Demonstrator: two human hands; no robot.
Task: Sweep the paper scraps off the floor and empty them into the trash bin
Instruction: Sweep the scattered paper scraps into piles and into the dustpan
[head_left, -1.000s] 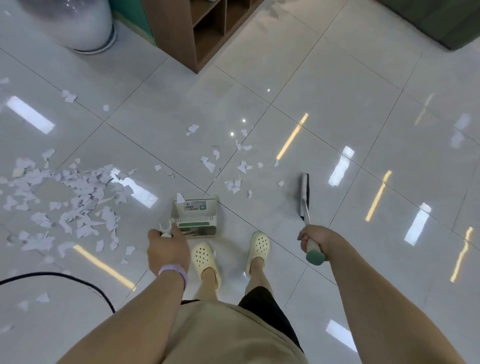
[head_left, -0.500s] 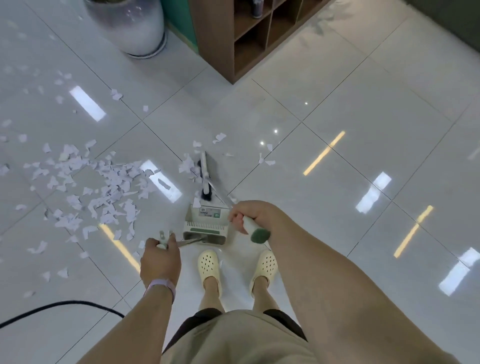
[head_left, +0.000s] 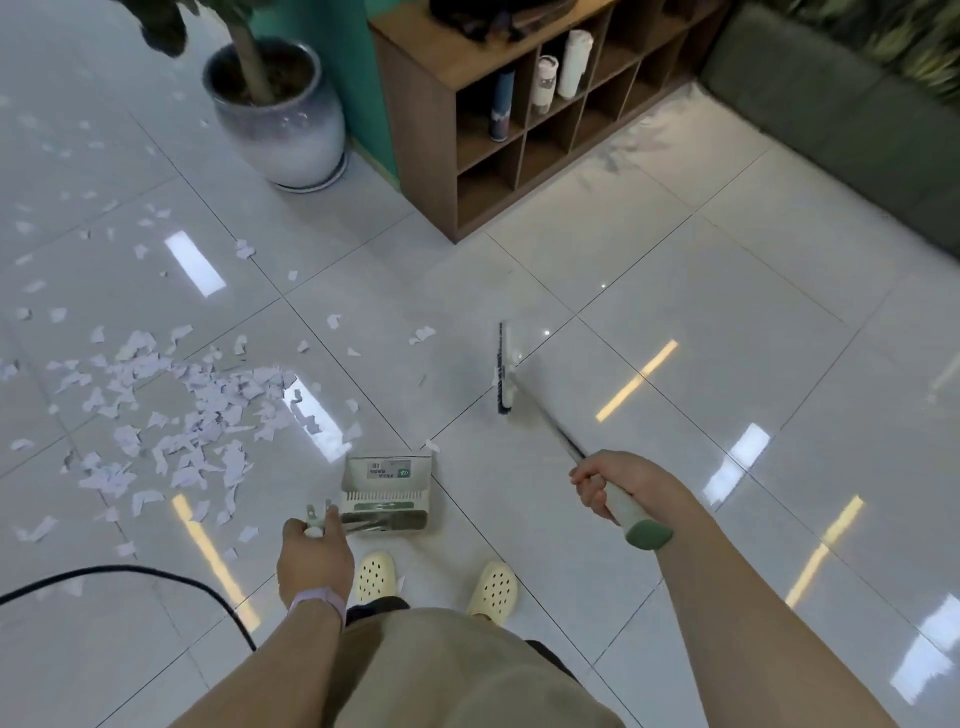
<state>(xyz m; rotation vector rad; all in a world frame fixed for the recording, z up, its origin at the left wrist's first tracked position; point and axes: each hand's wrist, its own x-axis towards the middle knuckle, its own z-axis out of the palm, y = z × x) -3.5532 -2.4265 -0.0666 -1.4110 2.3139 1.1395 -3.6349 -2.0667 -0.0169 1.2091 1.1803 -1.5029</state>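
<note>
White paper scraps (head_left: 171, 410) lie thickly on the glossy tile floor to my left, with a few loose ones (head_left: 422, 334) farther ahead. A grey-green dustpan (head_left: 387, 491) stands on the floor just in front of my feet. My left hand (head_left: 311, 558) grips the top of its handle. My right hand (head_left: 610, 483) grips the broom's white and green handle. The broom head (head_left: 503, 369) rests on the floor ahead, to the right of the dustpan. No trash bin is in view.
A large ceramic plant pot (head_left: 283, 119) stands at the back left. A wooden cubby shelf (head_left: 498, 119) with bottles is behind it to the right. A dark green sofa (head_left: 841, 119) fills the far right. A black cable (head_left: 130, 577) curves over the floor on my left.
The broom swept left to the dustpan's front, pushing scraps toward it, then swung back out to the right. The view has tilted up, showing the pot and shelf. The dustpan stayed put.
</note>
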